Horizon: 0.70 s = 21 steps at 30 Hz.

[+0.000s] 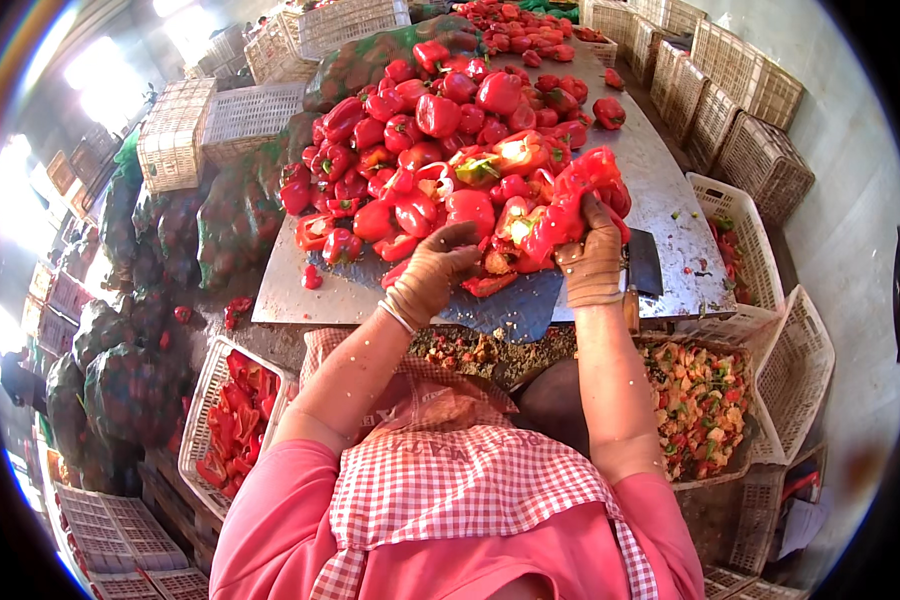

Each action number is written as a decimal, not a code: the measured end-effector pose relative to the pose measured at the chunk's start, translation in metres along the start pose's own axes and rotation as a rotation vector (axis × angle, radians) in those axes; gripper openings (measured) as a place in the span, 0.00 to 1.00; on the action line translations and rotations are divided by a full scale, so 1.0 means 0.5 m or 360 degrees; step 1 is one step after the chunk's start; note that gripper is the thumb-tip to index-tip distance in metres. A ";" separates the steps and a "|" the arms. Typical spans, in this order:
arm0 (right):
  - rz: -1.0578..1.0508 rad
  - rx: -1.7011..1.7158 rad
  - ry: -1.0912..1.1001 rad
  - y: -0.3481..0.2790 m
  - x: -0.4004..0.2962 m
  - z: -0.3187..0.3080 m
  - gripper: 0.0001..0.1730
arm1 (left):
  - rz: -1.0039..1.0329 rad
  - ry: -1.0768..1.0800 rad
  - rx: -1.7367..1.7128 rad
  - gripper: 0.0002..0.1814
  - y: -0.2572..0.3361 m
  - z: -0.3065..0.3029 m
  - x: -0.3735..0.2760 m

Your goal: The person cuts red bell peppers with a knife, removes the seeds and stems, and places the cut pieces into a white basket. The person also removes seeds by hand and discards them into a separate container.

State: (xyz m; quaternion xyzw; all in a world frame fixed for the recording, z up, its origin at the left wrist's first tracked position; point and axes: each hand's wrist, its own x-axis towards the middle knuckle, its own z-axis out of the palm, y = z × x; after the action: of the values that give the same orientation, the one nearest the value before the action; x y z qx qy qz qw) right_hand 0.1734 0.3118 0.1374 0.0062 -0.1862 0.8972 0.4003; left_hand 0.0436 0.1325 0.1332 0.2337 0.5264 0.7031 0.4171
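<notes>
A heap of red bell peppers (420, 142) covers much of the metal-topped table (667, 195). My right hand (594, 259), in a stained brown glove, is closed around opened red pepper pieces (589, 180) at the heap's right front. My left hand (433, 274), gloved alike, is at the heap's front edge with thumb and fingers apart, beside cut peppers; whether it touches one is hard to tell. Beneath the front peppers lies a blue cloth or sheet (510, 307). A broad dark blade (645, 262) lies just right of my right hand, near a wooden handle (631, 309).
A white plastic crate (191, 442) at lower left holds red pepper pieces. At right, another crate (746, 450) holds cores and scraps. Filled green mesh sacks (240, 210) stand left of the table. Stacked crates (765, 157) line the right wall.
</notes>
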 end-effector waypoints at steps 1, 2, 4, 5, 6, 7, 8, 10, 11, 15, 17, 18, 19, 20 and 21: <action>0.0030 0.0074 0.0027 0.011 0.006 -0.011 0.16 | -0.0016 -0.0064 -0.0055 0.31 -0.007 0.009 -0.003; 0.0041 0.0097 0.0044 0.022 0.013 -0.023 0.17 | -0.0032 -0.0127 -0.0109 0.33 -0.011 0.020 -0.006; 0.0125 0.0081 0.0105 0.042 0.005 -0.033 0.17 | -0.0082 -0.0227 -0.0140 0.38 -0.026 0.026 -0.016; 0.0167 0.0075 0.0136 0.053 0.004 -0.037 0.16 | -0.0126 -0.0263 -0.0181 0.38 -0.031 0.025 -0.015; 0.0156 0.0040 0.0143 0.063 0.005 -0.041 0.16 | -0.0166 -0.0307 -0.0229 0.38 -0.036 0.027 -0.015; 0.0145 0.0005 0.0151 0.075 0.006 -0.046 0.16 | -0.0206 -0.0352 -0.0276 0.37 -0.043 0.028 -0.014; 0.0135 -0.0030 0.0159 0.087 0.007 -0.049 0.15 | -0.0271 -0.0357 -0.0373 0.33 -0.052 0.027 -0.005; 0.0168 -0.0012 0.0155 0.102 0.004 -0.046 0.15 | -0.0324 -0.0365 -0.0682 0.28 -0.072 0.013 0.009; 0.0187 -0.0002 0.0155 0.109 0.002 -0.045 0.15 | -0.0350 -0.0366 -0.0837 0.25 -0.080 0.005 0.012; 0.0180 -0.0063 0.0139 0.130 -0.008 -0.048 0.15 | -0.0260 -0.0137 -0.0562 0.16 -0.072 -0.019 0.005; 0.0094 -0.0186 0.0117 0.139 -0.019 -0.035 0.15 | -0.0074 0.0055 -0.0204 0.17 -0.091 -0.052 0.019; 0.0069 -0.0232 0.0104 0.146 -0.023 -0.020 0.14 | 0.0076 0.0158 -0.0035 0.18 -0.093 -0.060 0.023; 0.0045 -0.0336 0.0152 0.152 -0.030 -0.003 0.14 | 0.0225 0.0261 0.0134 0.18 -0.095 -0.070 0.025; 0.0020 -0.0442 0.0199 0.158 -0.040 0.016 0.14 | 0.0281 0.0306 0.0243 0.20 -0.096 -0.080 0.027; -0.0010 -0.0543 0.0241 0.164 -0.046 0.032 0.14 | 0.0308 0.0337 0.0193 0.20 -0.084 -0.081 0.023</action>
State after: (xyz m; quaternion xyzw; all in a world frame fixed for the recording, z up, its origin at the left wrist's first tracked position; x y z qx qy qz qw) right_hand 0.1277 0.2398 0.1218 -0.1288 -0.3048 0.8493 0.4113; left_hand 0.0208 0.1240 0.0793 0.2325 0.5839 0.7277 0.2747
